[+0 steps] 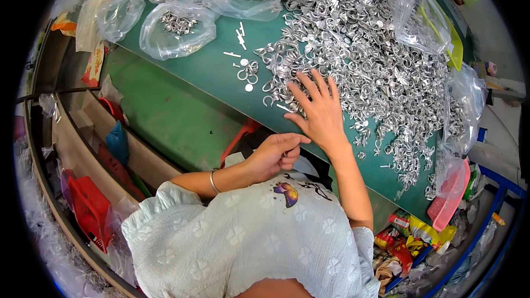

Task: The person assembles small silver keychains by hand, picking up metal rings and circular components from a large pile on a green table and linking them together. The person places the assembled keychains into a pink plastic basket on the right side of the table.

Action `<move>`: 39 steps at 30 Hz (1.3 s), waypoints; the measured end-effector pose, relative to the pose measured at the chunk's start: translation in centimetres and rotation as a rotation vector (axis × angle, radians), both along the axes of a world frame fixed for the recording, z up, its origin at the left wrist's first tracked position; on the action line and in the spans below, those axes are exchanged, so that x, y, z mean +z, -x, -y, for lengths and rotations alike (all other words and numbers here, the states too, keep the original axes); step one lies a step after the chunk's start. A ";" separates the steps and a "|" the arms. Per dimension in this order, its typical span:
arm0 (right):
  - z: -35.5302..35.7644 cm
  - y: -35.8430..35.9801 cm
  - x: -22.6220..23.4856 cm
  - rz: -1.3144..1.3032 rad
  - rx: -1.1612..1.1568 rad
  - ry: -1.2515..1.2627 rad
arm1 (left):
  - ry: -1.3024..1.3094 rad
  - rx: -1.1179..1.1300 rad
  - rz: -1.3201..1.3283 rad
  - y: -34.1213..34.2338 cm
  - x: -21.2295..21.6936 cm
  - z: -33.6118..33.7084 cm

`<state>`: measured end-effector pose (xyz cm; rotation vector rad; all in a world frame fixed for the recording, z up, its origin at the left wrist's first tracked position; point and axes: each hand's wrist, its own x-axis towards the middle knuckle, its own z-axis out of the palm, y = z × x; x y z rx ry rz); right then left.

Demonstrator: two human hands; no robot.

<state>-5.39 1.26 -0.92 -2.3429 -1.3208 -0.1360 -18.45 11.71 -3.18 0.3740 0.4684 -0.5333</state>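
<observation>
A wide heap of small silver metal pieces (364,44), many shaped like rings, flowers and leaves, covers much of the green table (187,72). My right hand (320,113) is open on the heap's near left edge, its fingers spread over the pieces. Just left of it, at the table's near edge, my left hand (273,153) is closed, palm turned up with the fingers curled. Something small and dark shows among those fingers, too hidden to name. Beyond my hands, a few loose rings (251,69) and thin silver bars (241,38) lie apart from the heap.
Clear plastic bags (176,27) of metal pieces stand along the table's far left. Another clear bag (422,19) and a pink basket (450,193) are on the right. A red basket (91,209) sits at the lower left; colourful packets (414,234) lie at the lower right.
</observation>
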 end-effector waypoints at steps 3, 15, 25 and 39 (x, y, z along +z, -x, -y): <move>1.9 -0.5 -0.9 0.092 -0.086 0.088 | -0.103 0.037 -0.037 -0.1 1.1 -0.3; 4.0 -1.3 0.7 0.100 -0.383 -0.190 | -0.194 0.080 0.010 -0.1 0.7 -0.6; 2.9 -2.2 -1.0 0.126 -0.313 -0.076 | -0.237 0.137 0.054 -0.2 1.0 -1.0; 5.1 -2.8 0.7 0.056 -0.718 -0.328 | -0.217 0.128 0.098 -1.3 0.8 -1.2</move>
